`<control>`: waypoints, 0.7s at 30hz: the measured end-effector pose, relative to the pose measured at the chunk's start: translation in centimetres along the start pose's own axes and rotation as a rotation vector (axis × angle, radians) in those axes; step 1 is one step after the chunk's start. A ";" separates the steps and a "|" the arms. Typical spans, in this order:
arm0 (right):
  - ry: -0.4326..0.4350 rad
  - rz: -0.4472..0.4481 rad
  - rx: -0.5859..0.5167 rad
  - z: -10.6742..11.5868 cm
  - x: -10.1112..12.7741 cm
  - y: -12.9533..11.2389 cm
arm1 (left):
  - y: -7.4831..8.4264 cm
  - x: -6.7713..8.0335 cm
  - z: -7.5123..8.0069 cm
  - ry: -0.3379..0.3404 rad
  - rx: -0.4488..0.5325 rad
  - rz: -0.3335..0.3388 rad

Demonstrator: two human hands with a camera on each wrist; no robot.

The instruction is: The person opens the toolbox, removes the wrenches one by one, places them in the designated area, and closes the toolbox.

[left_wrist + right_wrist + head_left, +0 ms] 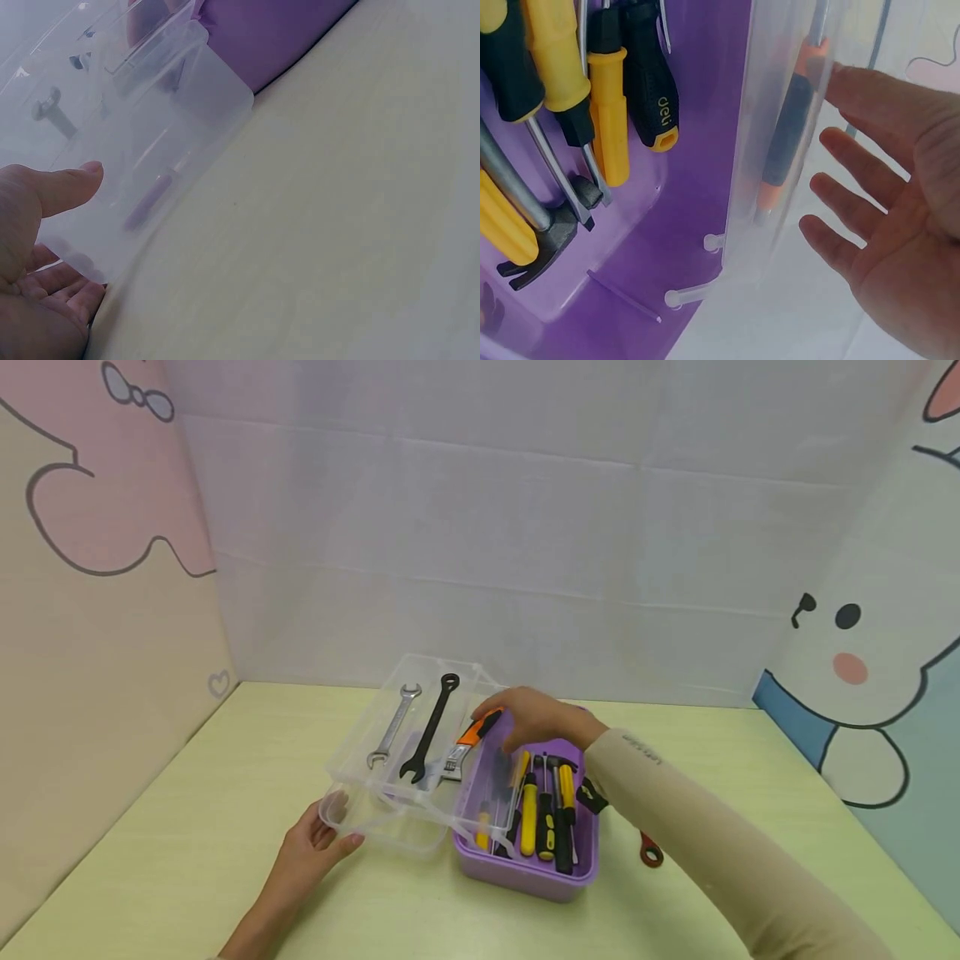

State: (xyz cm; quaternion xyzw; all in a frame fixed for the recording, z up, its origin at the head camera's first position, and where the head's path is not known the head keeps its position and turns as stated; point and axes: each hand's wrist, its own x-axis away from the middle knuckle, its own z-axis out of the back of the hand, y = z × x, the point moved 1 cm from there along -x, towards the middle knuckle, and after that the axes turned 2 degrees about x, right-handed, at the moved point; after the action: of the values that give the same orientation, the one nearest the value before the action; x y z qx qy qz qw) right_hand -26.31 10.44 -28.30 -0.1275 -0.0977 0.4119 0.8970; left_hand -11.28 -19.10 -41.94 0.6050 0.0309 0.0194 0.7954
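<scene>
A clear plastic tray leans out to the left of an attached purple toolbox. On it lie a silver open-end wrench, a black combination wrench and an adjustable wrench with an orange and black handle. My left hand grips the tray's near left corner, thumb at the side and fingers beneath. My right hand is over the tray's far right side by the adjustable wrench's handle, its fingers spread apart. Screwdrivers and a hammer fill the toolbox.
A red ring-ended tool lies on the table right of the toolbox, partly behind the right sleeve. A black object shows at the toolbox's right edge. White cloth hangs behind the table, with printed walls on both sides.
</scene>
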 end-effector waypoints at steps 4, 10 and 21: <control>-0.022 0.009 0.021 -0.3 -0.4 0.0 | -0.1 -0.2 -0.1 -0.001 0.005 -0.014; -0.063 0.043 0.081 -0.9 -0.9 -0.1 | 0.0 -0.2 -0.1 0.000 0.001 0.000; -0.100 0.127 0.116 -1.6 -1.8 -0.2 | 0.0 -0.1 0.0 0.002 -0.001 0.025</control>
State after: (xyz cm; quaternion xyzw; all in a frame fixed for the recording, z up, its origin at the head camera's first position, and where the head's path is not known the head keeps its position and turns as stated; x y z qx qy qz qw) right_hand -26.94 8.69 -29.88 -0.0602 -0.1101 0.4790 0.8688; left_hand -11.37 -19.16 -41.94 0.6049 0.0239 0.0298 0.7954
